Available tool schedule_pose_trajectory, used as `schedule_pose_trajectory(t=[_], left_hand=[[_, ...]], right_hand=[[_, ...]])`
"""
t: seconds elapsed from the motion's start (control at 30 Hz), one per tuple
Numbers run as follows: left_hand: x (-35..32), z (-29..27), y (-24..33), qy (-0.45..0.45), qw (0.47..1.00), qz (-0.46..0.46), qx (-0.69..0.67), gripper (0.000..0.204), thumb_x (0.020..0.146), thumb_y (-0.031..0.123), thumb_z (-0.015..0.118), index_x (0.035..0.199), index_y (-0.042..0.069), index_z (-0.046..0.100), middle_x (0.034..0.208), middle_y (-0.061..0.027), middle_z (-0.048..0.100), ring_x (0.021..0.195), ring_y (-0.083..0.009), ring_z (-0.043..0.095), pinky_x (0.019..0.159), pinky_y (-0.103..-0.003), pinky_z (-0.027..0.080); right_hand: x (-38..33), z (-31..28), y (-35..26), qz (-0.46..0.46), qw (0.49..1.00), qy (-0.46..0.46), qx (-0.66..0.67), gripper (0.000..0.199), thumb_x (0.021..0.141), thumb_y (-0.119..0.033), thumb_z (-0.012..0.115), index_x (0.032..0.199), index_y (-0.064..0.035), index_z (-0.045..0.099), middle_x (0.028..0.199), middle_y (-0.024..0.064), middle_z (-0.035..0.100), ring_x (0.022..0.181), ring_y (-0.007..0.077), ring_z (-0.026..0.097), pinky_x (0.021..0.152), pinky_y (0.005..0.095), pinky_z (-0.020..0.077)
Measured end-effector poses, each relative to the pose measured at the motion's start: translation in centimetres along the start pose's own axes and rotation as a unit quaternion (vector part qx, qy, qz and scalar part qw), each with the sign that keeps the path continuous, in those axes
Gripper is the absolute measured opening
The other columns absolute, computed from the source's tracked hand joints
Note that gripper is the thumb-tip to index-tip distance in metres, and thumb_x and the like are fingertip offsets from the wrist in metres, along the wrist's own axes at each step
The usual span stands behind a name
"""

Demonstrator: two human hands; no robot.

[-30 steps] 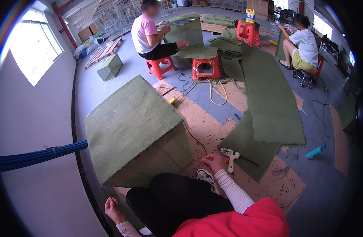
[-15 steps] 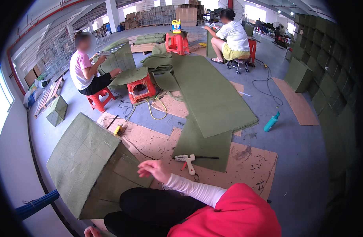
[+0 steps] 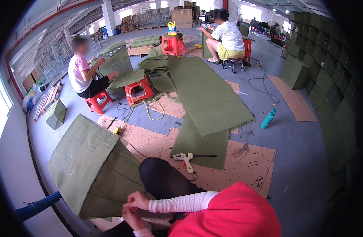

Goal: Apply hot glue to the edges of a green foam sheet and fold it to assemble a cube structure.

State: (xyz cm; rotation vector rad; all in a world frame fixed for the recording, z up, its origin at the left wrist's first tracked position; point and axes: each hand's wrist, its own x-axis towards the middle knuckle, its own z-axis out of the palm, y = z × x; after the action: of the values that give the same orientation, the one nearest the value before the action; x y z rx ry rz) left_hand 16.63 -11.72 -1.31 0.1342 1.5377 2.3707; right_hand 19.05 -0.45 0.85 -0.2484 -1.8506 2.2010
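My right hand (image 3: 138,200) and my left hand (image 3: 131,215) meet at the fingertips above my legs. The fingers of both are pinched together; whatever lies between them is too small to make out. Beside them, on the left, a large box covered in green woven fabric (image 3: 80,158) stands tilted, with wire grid lines showing on its faces. A white hot glue gun (image 3: 187,161) with a red trigger and a black glue stick lies on the cardboard, apart from my hands.
Green fabric sheets (image 3: 207,100) spread across the floor ahead, over stained cardboard (image 3: 248,166). A teal bottle (image 3: 268,119) stands at right. Two co-workers sit farther off near red stools (image 3: 138,91). Blue rods (image 3: 39,206) jut in at lower left; green boxes (image 3: 319,51) are stacked at right.
My right hand has moved down and left to meet my left hand, which has come up from the lower edge. One knee has swung away from the box.
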Motion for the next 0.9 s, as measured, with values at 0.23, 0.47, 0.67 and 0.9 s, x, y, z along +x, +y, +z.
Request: schedule_pose_trajectory(t=[0.23,0.47,0.67,0.9], left_hand=[[-2.6,-4.8,-9.7,-0.026,0.99,-0.134,-0.042,0.026,0.087,0.022,0.059,0.102,0.0,0.057,0.091,-0.0088,0.061,0.083,-0.0164,0.059,0.075,-0.03,0.049],[-4.1,-1.7,-6.4,0.071,0.953,-0.292,0.033,0.035,0.089,0.019,0.06,0.122,0.008,0.052,0.092,-0.0089,0.063,0.071,-0.0133,0.057,0.06,-0.026,0.05],[-3.3,-2.1,-8.0,0.077,0.97,-0.228,-0.008,0.038,0.089,0.022,0.059,0.122,0.007,0.049,0.094,-0.0088,0.063,0.076,-0.015,0.058,0.067,-0.027,0.05],[-3.3,-1.6,-10.6,0.076,0.98,-0.183,0.0,0.035,0.09,0.024,0.056,0.114,-0.001,0.051,0.095,-0.0112,0.062,0.085,-0.0186,0.059,0.076,-0.031,0.049]], right_hand=[[-4.2,-3.2,11.0,0.21,0.977,0.037,0.018,0.02,0.091,-0.018,0.055,0.081,-0.0032,0.064,0.073,0.0058,0.066,0.062,0.011,0.063,0.051,0.0241,0.048],[-4.5,-3.6,15.1,0.226,0.964,0.127,0.052,0.025,0.089,-0.02,0.056,0.106,-0.0031,0.063,0.085,0.0044,0.066,0.075,0.0085,0.061,0.064,0.0237,0.0497],[-3.8,-3.5,11.5,0.259,0.959,0.082,-0.079,0.023,0.087,-0.024,0.061,0.099,-0.0054,0.067,0.077,-0.0007,0.064,0.066,0.005,0.055,0.061,0.0214,0.0469],[-5.4,-5.2,9.6,0.355,0.926,0.081,0.097,0.029,0.089,-0.031,0.06,0.102,-0.0062,0.066,0.081,-0.0025,0.065,0.07,0.0048,0.057,0.066,0.0217,0.0475]])
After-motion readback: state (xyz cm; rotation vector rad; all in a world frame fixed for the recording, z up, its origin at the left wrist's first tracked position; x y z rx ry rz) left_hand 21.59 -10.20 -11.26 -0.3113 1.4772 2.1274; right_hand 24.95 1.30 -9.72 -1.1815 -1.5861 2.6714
